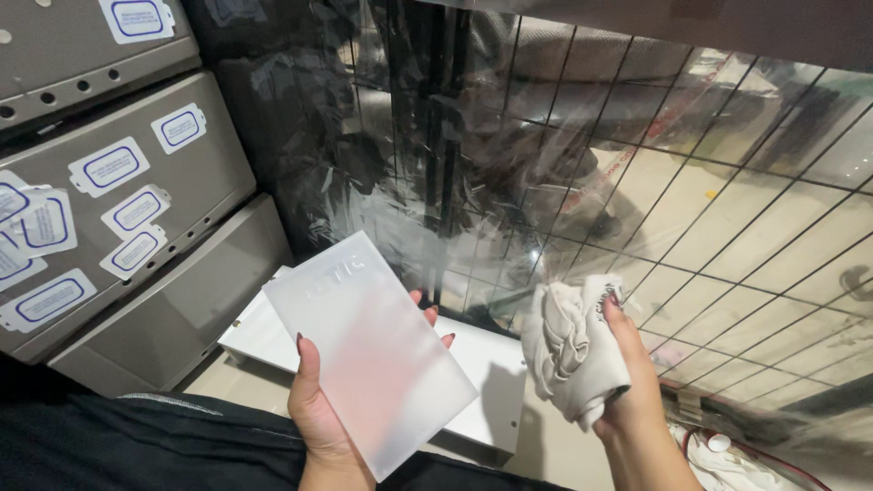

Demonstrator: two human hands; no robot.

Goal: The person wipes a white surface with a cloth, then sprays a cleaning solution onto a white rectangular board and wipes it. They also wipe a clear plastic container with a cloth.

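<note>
Holding a frosted translucent plastic panel (pixel 368 350) from beneath, the left hand (pixel 327 409) is cupping its lower left edge, thumb lying along the side while the fingertips (pixel 431 314) are peeking out past the far right edge. The panel is tilting slightly, its long side running up and away from the body. Just beside it, the right hand (pixel 627 377) is closing around a bunched beige cloth (pixel 575 350), the fingers wrapping over the top of the wad. Below both hands a white flat box (pixel 486 382) is lying on the floor. To the left, grey drawers (pixel 118 182) bearing blue-and-white stickers are stacking up, and behind the hands a black wire grid (pixel 655 173) covered in clear plastic film is standing. Dark fabric (pixel 136 445) is covering the near bottom edge.
</note>
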